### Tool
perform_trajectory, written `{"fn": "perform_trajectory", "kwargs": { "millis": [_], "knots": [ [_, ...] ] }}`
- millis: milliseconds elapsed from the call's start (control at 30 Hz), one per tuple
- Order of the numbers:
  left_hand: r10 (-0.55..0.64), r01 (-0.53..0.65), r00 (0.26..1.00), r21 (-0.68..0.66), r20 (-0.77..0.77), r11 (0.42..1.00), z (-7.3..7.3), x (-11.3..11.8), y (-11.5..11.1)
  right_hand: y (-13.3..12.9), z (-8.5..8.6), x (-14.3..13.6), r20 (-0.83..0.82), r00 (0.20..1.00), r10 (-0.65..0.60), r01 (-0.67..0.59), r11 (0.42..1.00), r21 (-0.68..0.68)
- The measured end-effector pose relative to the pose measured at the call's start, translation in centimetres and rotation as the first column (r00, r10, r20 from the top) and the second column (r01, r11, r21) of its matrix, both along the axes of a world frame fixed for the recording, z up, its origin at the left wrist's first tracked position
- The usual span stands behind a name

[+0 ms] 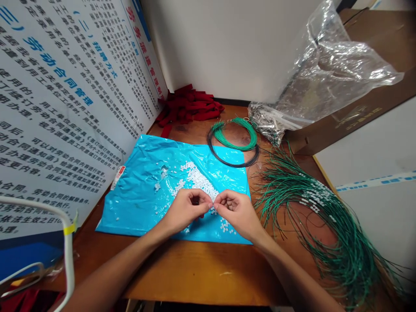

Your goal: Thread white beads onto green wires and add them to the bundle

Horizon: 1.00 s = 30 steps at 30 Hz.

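Observation:
Thumb and forefinger of my left hand [191,208] are pinched together, meeting the pinched fingertips of my right hand [235,212]. Something tiny sits where the tips meet, too small to name. Both hands are over a shiny blue plastic sheet [136,186] on the wooden table. Many small white beads [196,175] lie loose on the sheet, mostly in a heap just beyond my fingers. A few beads [227,226] are scattered below my right hand. Green and black coiled wires [250,134] rest at the sheet's far right corner.
A large bundle of green strands [349,247] with white beads on it covers the table's right side. Red fabric strips [191,104] are piled at the back. Clear plastic bags [351,65] lean by a brown box [396,43]. A printed panel [65,86] stands at left.

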State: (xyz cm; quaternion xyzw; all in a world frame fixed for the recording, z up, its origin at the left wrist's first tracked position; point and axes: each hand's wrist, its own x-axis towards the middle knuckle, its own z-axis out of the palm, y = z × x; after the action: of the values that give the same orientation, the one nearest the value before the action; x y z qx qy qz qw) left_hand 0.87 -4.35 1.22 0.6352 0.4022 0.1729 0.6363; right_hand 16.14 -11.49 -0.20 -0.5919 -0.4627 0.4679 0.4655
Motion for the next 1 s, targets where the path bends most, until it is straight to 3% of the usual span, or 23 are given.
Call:
{"fn": "perform_trajectory", "kwargs": {
  "millis": [167,400,1000],
  "knots": [
    [-0.08,0.078,0.997,0.1,0.011,0.992,0.09,-0.32,0.2,0.03,0.36,0.19,-0.024,0.999,0.034,-0.035,0.999,-0.015],
    [-0.139,0.14,0.99,0.07,-0.015,0.988,0.02,-0.46,0.42,-0.19,0.45,0.67,-0.058,0.995,0.078,-0.082,0.995,-0.062],
    [-0.018,0.026,0.999,-0.167,0.047,0.986,0.02,-0.02,0.18,-0.24,0.45,0.5,-0.051,0.999,0.009,-0.012,0.998,-0.059]
  ]
}}
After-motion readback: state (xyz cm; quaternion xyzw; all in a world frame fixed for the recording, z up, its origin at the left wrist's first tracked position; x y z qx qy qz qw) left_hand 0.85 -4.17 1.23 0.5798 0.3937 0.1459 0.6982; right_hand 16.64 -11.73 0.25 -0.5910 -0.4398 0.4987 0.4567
